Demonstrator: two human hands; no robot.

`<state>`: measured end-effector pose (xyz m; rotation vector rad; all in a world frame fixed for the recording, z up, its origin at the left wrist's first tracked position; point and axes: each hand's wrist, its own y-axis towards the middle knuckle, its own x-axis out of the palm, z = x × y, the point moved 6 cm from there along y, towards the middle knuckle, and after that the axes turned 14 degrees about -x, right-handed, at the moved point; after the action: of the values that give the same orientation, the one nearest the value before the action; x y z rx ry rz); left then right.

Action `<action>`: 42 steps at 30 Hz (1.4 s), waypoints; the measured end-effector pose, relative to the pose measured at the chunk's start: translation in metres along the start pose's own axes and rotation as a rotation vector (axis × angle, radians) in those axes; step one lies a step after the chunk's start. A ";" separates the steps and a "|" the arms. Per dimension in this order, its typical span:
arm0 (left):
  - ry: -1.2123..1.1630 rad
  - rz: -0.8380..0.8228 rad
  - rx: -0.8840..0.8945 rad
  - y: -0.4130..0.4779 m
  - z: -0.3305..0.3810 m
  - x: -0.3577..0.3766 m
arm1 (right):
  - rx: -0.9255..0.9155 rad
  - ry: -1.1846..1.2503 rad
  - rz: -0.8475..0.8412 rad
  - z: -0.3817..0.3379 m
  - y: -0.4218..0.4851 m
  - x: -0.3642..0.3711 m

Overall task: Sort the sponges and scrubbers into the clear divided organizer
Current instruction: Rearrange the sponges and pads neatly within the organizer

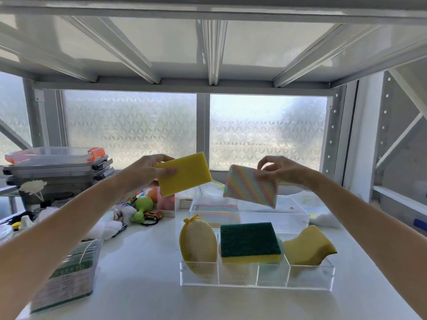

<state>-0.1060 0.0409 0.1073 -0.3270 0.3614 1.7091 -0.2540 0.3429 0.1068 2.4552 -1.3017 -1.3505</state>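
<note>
**Two sponges in hand, three already in the organizer**

- Table (143, 285): white, fills the lower frame; bare stretch at lower centre, clutter at centre left.
- Bin (298, 218): clear, centre right, just behind the organizer; a striped pad lies inside at its left.
- Organizer (256, 277): clear, four cells, lower centre. Mesh scrubber (198, 245) upright in the leftmost cell; green-topped sponge (250, 242) lying across the two middle cells; wavy sponge (308, 247) leaning in the rightmost.
- Yellow sponge (186, 173): mid-frame, pinched by the left hand (147, 172), thumb on its face.
- Striped sponge (250, 185): held tilted above the bin by the right hand (280, 168), fingertips closed on its upper edge.

Step, as judged: placing. No cell stands clear; the next move likely calls for standing a sponge on edge between those inside. Thin walls and the shelf overhead leave little room.
</note>
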 end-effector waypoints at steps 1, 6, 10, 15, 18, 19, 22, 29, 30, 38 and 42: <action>-0.011 0.006 0.003 -0.001 0.002 -0.003 | -0.008 0.037 0.011 -0.007 0.007 0.008; -0.006 0.003 -0.001 -0.006 0.004 -0.009 | 0.037 0.067 -0.116 -0.009 0.037 0.084; 0.005 0.002 -0.002 -0.006 0.002 -0.012 | 0.044 0.001 -0.126 0.004 0.042 0.100; -0.005 0.005 -0.021 -0.003 -0.004 -0.013 | -0.067 -0.043 -0.079 0.008 0.038 0.106; 0.001 -0.006 -0.027 -0.001 -0.006 -0.008 | -0.115 -0.117 -0.068 0.009 0.037 0.110; 0.004 -0.004 -0.026 -0.001 -0.007 -0.007 | -0.136 -0.154 -0.071 0.009 0.037 0.111; 0.011 -0.001 -0.028 0.000 -0.007 -0.008 | -0.202 -0.255 -0.090 0.007 0.037 0.112; -0.008 -0.025 -0.015 -0.001 -0.008 -0.013 | -0.253 -0.443 -0.092 0.004 0.033 0.111; -0.017 -0.029 -0.010 -0.002 -0.008 -0.014 | -0.293 -0.521 -0.103 -0.001 0.032 0.112; -0.037 -0.086 0.038 0.002 -0.005 -0.006 | -0.306 -0.460 -0.149 -0.060 -0.019 0.066; -0.033 -0.078 0.008 0.003 -0.002 0.005 | -0.106 -0.388 -0.498 -0.071 -0.078 0.089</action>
<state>-0.1094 0.0437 0.1033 -0.3032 0.3276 1.6338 -0.1293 0.3085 0.0585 2.6344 -0.6398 -2.0269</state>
